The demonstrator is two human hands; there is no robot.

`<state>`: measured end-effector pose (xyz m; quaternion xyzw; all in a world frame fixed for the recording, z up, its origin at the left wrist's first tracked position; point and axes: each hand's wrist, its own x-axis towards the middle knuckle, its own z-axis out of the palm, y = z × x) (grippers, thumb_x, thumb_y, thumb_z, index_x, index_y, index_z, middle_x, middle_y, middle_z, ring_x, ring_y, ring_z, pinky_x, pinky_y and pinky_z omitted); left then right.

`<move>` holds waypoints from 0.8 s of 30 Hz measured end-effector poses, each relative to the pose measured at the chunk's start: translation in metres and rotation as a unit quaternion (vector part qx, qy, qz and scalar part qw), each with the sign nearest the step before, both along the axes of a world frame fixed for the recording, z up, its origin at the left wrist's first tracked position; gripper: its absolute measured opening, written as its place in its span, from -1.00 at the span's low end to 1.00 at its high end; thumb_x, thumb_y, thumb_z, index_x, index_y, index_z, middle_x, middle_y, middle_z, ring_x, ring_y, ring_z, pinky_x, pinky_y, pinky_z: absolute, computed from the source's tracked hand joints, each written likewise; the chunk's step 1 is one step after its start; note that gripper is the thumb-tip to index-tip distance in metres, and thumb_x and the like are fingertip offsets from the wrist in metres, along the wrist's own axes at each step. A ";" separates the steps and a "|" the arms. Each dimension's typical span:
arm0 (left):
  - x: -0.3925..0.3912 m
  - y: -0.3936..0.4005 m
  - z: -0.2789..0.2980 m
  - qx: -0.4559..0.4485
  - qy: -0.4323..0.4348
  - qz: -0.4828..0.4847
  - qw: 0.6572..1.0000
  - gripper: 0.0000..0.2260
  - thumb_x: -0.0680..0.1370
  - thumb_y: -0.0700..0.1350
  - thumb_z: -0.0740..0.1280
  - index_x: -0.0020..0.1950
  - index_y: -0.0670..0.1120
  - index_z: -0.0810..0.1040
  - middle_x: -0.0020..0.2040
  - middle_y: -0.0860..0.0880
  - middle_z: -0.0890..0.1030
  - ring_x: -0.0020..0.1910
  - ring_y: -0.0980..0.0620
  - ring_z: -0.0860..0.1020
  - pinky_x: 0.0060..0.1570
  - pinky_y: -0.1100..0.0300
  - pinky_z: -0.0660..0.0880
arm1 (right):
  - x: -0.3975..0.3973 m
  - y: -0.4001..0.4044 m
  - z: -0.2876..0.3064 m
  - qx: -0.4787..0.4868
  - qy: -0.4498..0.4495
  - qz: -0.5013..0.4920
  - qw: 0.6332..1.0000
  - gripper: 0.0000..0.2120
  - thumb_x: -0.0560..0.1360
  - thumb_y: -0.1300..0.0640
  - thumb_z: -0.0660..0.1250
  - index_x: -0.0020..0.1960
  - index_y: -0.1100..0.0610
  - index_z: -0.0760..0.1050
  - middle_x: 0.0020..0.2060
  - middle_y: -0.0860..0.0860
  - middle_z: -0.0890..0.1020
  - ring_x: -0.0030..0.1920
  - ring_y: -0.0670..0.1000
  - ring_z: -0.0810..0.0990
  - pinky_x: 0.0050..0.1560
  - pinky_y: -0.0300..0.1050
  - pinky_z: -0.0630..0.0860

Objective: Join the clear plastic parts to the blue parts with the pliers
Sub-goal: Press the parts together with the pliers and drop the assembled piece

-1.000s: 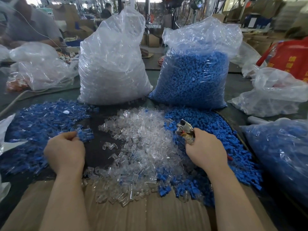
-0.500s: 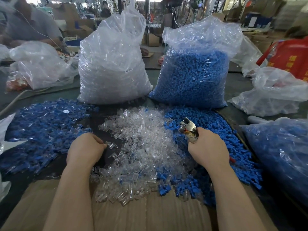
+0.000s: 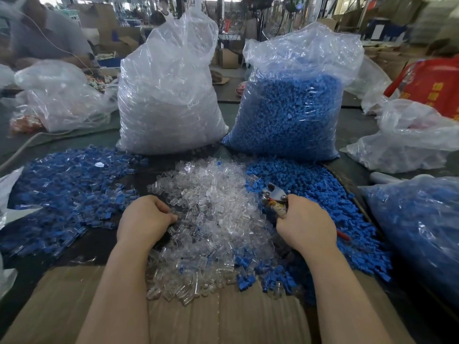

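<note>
A heap of clear plastic parts (image 3: 213, 219) lies in the middle of the table. Loose blue parts (image 3: 323, 209) are piled to its right. On the left spreads a pile of joined blue-and-clear pieces (image 3: 67, 194). My left hand (image 3: 145, 219) sits at the left edge of the clear heap with curled fingers dug into the parts; what it holds is hidden. My right hand (image 3: 305, 224) grips the pliers (image 3: 274, 197), whose metal jaws point up and left over the blue parts. A red handle tip shows behind that hand.
A big bag of clear parts (image 3: 169, 95) and a big bag of blue parts (image 3: 290, 105) stand at the back. More plastic bags (image 3: 422, 232) crowd the right side and the far left. Cardboard (image 3: 198, 319) covers the near edge. A person sits at the back left.
My left hand has moved right, from the joined pile on the left to the edge of the clear heap. My right hand with the pliers has barely shifted.
</note>
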<state>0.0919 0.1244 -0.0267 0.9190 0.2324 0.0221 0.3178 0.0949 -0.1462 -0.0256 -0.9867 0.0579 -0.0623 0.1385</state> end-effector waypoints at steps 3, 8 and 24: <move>0.000 -0.001 0.001 0.002 -0.017 0.009 1.000 -0.84 0.45 -0.08 0.53 -0.22 0.02 0.56 -0.23 0.03 0.61 -0.24 0.06 0.54 -0.30 0.14 0.44 | 0.000 -0.002 0.001 -0.009 -0.012 -0.042 0.999 -0.86 0.48 0.07 0.31 -0.09 0.07 0.36 -0.25 -0.02 0.42 -0.34 0.03 0.39 -0.40 -0.13 0.23; -0.002 -0.008 0.010 -0.044 -0.090 0.007 0.995 -0.85 0.42 -0.06 0.54 -0.20 0.01 0.58 -0.24 0.04 0.62 -0.25 0.06 0.56 -0.33 0.14 0.42 | 0.001 -0.003 0.001 -0.024 0.002 -0.062 0.998 -0.85 0.48 0.08 0.32 -0.08 0.07 0.35 -0.20 0.00 0.45 -0.32 0.05 0.42 -0.36 -0.12 0.29; -0.006 -0.081 0.029 -0.198 -0.149 -0.119 0.962 -0.89 0.47 -0.02 0.50 -0.22 0.03 0.62 -0.34 0.11 0.67 -0.27 0.05 0.66 -0.26 0.17 0.59 | 0.002 0.001 -0.003 -0.035 0.028 -0.023 0.999 -0.74 0.45 0.11 0.31 -0.27 0.01 0.22 -0.28 -0.03 0.38 -0.38 0.00 0.40 -0.42 -0.12 0.25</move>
